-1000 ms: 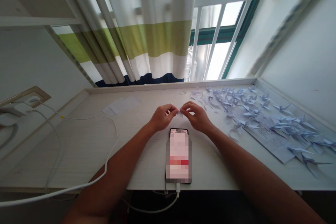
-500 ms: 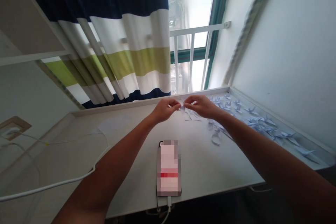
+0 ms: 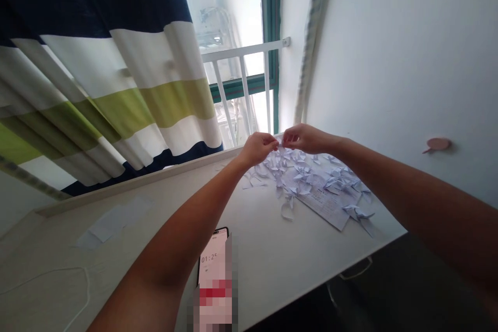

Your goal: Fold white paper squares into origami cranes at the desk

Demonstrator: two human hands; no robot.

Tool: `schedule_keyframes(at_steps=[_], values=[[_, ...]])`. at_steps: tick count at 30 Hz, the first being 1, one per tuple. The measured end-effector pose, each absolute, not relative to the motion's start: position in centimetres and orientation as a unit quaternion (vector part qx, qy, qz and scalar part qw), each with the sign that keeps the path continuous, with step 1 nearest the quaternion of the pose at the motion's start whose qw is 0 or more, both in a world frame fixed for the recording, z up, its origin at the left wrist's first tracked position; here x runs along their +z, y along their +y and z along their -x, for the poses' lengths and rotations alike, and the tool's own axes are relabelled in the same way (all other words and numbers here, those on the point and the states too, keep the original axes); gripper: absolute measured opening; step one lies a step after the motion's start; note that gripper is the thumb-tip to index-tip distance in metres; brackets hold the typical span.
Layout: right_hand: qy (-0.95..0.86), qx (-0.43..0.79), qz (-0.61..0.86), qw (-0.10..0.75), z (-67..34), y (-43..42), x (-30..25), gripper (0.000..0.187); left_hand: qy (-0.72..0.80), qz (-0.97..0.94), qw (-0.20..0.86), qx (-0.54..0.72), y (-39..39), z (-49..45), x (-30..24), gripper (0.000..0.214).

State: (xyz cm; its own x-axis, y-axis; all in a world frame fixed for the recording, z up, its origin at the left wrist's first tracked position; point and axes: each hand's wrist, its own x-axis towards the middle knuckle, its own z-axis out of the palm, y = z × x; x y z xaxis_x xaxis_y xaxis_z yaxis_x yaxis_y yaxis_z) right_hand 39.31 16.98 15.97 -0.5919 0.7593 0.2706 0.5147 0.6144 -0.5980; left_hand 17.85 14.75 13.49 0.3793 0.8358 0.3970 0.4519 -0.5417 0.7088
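Note:
Over the far side of the desk, my left hand and my right hand face each other, fingertips nearly touching. Both are closed in a pinch on a small piece of white paper, mostly hidden by the fingers. Below and around them lies a heap of folded white paper shapes, crane-like with pointed wings. Some rest on a printed sheet. Loose paper strips lie just left of the heap.
A phone with a timer showing lies on the white desk, partly behind my left forearm. Flat white paper pieces and a white cable are at the left. A raised rim, striped curtain and window railing border the back.
My view has swung to the right, so more of the paper heap, the printed sheet and a pink wall disc show. Both hands stay pinched together, now over the heap.

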Motion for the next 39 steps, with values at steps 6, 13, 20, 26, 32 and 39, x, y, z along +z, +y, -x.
schedule_keyframes(at_steps=[6, 13, 20, 26, 32, 39], values=[[-0.879, 0.161, 0.428, 0.135, -42.1, 18.0, 11.4, 0.005, 0.453, -0.841, 0.207, 0.212, 17.0, -22.1, 9.5, 0.016], [-0.891, 0.112, 0.435, 0.065, -42.8, 18.2, 7.7, 0.012, 0.455, -0.852, 0.175, 0.19, 17.0, -21.4, 7.3, 0.024], [-0.906, 0.066, 0.403, 0.106, -39.5, 19.2, 8.9, 0.023, 0.581, -0.751, 0.111, 0.294, 14.1, -8.3, 6.3, 0.025], [-0.941, 0.113, 0.291, 0.131, -22.7, 16.8, 9.4, 0.02, 0.743, -0.611, 0.019, 0.273, 4.3, 9.8, 4.2, 0.033], [-0.977, 0.157, 0.135, 0.057, -2.9, 10.8, 6.9, 0.028, 0.83, -0.519, -0.006, 0.205, -6.3, 21.5, 2.2, 0.05], [-0.985, 0.153, 0.077, 0.037, 9.1, 7.2, 4.1, 0.05, 0.83, -0.521, 0.0, 0.2, -10.2, 24.7, 1.6, 0.037]])
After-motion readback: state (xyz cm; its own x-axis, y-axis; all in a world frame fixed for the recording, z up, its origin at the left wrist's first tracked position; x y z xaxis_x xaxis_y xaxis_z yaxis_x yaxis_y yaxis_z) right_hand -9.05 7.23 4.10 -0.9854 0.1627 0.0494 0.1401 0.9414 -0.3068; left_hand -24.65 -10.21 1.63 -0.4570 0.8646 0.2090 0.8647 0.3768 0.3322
